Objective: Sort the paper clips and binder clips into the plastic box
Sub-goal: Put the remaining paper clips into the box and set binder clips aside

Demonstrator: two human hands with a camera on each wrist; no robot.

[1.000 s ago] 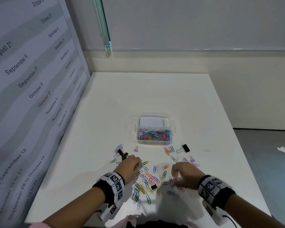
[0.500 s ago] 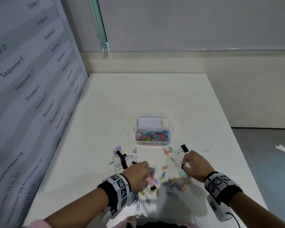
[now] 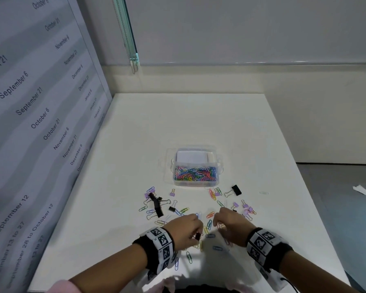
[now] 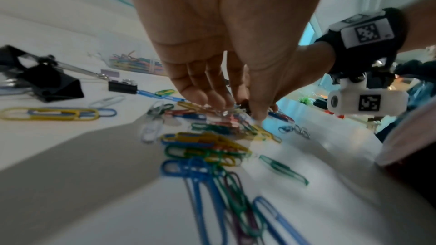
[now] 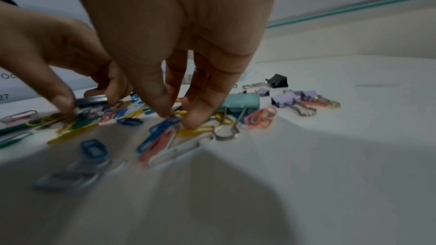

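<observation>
A clear plastic box [image 3: 219,163] stands mid-table with colored paper clips in its near half. Loose paper clips [image 3: 209,224] and binder clips lie in front of it. My left hand [image 3: 196,233] is down on the pile and pinches a small black binder clip [image 3: 198,236] between thumb and fingers, as the left wrist view also shows of the left hand [image 4: 235,107]. My right hand [image 3: 219,226] is close beside it. In the right wrist view the right hand [image 5: 178,116] pinches a blue paper clip [image 5: 165,124] against the table.
Black binder clips [image 3: 156,205] lie to the left and one large black clip [image 3: 235,190] to the right of the box. Purple binder clips [image 3: 246,209] and a teal one [image 5: 240,102] sit by my right hand. A calendar panel [image 3: 29,123] walls the table's left side.
My left hand has moved right onto the small black binder clip. My right hand went out to the purple clips, then came back left to the middle of the pile.
</observation>
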